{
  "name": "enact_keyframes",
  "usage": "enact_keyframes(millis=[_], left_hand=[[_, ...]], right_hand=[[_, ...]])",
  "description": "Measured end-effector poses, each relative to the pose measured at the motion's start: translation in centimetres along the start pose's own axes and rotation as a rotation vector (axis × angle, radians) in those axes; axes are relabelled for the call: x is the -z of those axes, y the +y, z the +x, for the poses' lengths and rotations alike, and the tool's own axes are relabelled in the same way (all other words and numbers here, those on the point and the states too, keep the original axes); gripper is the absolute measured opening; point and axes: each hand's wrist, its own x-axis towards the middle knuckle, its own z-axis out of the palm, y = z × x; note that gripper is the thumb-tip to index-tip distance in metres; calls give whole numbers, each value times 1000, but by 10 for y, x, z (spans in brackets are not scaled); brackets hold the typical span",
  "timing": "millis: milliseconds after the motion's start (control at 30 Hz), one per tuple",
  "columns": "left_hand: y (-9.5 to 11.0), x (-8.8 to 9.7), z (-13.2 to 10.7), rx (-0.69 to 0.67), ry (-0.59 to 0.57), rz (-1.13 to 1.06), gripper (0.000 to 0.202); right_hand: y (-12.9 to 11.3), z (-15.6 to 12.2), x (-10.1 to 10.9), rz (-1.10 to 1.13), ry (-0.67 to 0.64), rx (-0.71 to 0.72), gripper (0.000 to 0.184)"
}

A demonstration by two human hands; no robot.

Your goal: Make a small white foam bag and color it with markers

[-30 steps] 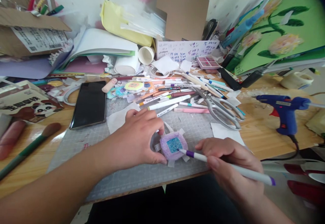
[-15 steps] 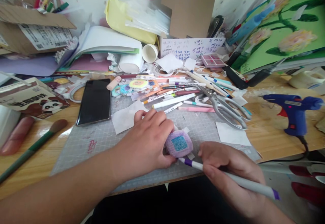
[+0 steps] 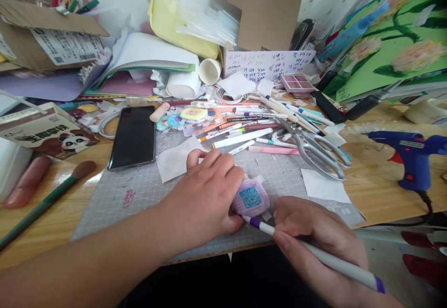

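My left hand [image 3: 213, 194] grips a small, puffy, rounded-square piece [image 3: 250, 198], purple with a blue square in its middle, by its left side over the grey cutting mat [image 3: 115, 224]. In my right hand [image 3: 317, 238] is a white marker with purple bands [image 3: 335, 261], its fingers closed around the barrel. The marker's tip meets the lower left edge of the purple piece. Part of that piece is hidden behind my left fingers. Bits of whitish clear material stick out around its edge.
Behind my hands lie many markers [image 3: 240, 138], silver scissors [image 3: 319, 152] and a yellow puffy piece [image 3: 193, 113]. A black phone [image 3: 132, 136] and a green-handled brush [image 3: 49, 201] are on the left. A blue glue gun [image 3: 414, 159] with its cord stands at the right.
The marker tip has shifted slightly left along the purple piece's lower edge. The whole view has moved a little, with things appearing farther right. Both grips stay the same.
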Motion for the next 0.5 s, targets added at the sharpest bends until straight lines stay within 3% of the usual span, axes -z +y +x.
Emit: enact_keyframes(millis=[267,500], left_hand=[[1,4,0,17,-24,-34,34],[0,3,2,21,-15,-37,35]], right_hand=[[-1,-8,7,-24,14,-29,18],[9,-29,20,44,288,-230,16]])
